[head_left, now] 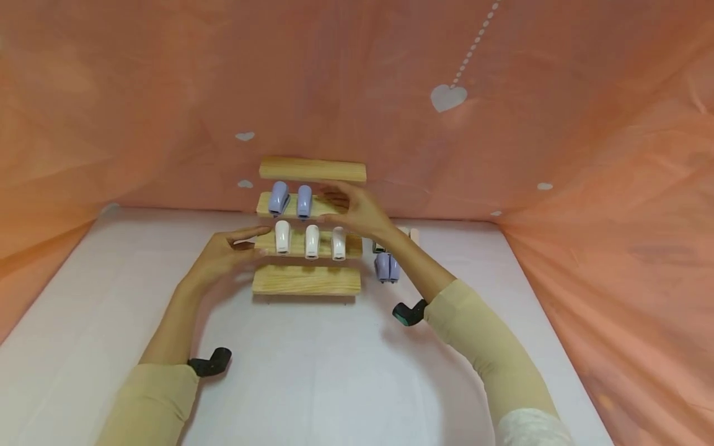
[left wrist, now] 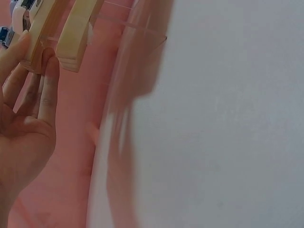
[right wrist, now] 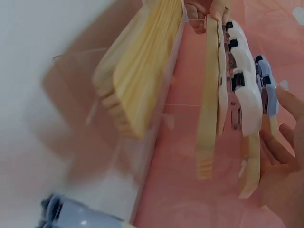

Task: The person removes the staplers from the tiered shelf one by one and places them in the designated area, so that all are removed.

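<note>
A wooden tiered rack point(head_left: 307, 282) stands at the back of the white surface. Three white mini staplers point(head_left: 312, 241) sit along its second step from the front. Two purple mini staplers point(head_left: 304, 201) sit on the step behind. My left hand point(head_left: 225, 254) is at the left end of the white staplers' step; in the left wrist view its thumb and fingers point(left wrist: 50, 90) pinch the board's end. My right hand point(head_left: 357, 210) is beside the purple staplers, its fingers extended and thumb apart over the right end of their step. No stapler shows between them.
Two more purple staplers point(head_left: 387, 267) lie right of the rack, partly below the right forearm, with a partly hidden pale item point(head_left: 414, 236) behind. The rack's top step point(head_left: 312, 169) and front step hold nothing. Orange cloth point(head_left: 357, 93) with hearts encloses the back and sides.
</note>
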`<state>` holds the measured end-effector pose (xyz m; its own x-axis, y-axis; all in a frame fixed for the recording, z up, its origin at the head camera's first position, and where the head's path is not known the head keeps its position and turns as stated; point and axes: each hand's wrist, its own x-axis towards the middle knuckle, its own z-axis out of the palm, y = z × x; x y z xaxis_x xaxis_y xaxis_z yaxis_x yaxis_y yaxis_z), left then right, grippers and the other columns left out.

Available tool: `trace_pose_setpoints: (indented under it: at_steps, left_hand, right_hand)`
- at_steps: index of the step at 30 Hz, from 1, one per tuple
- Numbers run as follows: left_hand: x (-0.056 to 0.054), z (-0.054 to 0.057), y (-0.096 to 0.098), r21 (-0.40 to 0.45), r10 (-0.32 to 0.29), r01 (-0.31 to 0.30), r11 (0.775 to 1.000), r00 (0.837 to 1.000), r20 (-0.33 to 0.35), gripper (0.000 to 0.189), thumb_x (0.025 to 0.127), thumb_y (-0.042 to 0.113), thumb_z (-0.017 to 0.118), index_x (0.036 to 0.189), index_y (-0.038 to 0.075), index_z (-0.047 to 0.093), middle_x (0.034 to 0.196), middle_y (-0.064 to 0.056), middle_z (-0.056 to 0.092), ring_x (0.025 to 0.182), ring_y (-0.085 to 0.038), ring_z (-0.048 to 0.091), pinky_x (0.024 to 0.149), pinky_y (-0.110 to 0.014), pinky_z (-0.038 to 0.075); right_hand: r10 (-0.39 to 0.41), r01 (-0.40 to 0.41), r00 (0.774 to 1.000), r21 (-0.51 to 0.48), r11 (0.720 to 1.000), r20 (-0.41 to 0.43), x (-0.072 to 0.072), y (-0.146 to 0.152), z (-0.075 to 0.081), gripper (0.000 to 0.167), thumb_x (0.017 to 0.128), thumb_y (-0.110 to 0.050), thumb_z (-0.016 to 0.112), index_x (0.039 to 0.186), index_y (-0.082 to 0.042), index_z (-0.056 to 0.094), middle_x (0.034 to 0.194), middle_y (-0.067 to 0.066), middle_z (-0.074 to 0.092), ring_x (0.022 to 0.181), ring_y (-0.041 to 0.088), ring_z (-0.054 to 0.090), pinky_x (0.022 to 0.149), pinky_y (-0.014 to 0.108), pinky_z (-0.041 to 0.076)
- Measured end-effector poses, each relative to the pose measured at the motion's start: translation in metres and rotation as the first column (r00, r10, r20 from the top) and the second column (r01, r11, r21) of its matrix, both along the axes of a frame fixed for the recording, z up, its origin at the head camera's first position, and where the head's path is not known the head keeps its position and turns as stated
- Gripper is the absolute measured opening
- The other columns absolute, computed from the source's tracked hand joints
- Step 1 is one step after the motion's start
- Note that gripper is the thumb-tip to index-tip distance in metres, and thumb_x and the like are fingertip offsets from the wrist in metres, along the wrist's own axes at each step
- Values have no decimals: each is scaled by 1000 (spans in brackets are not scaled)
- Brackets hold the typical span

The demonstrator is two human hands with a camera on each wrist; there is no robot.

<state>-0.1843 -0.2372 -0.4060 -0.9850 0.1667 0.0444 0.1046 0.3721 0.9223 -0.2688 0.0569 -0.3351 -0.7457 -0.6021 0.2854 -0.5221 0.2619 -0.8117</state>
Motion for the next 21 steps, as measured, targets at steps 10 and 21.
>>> trace_pose_setpoints:
  at_steps: [10,21]
  left_hand:
    - [2,-3,5,27,6,-7,1000,999,37,58,89,29,77,141,12,58,137,-12,58,110,-11,60,92,-17,43]
    - [7,-5,0,32,-5,5,999,1000,10,55,91,25,75,141,9,57,138,-14,58,103,-8,62,85,-21,51]
  right_hand:
    - [-48,63,996,214,975,-78,2,-23,7,78,78,-30,86,145,-12,51,139,3,57,127,18,52,105,28,41]
    - [-120,154,982,250,956,-147,4,-34,0,70,80,-34,85,142,-17,56,131,3,64,117,18,59,96,29,47]
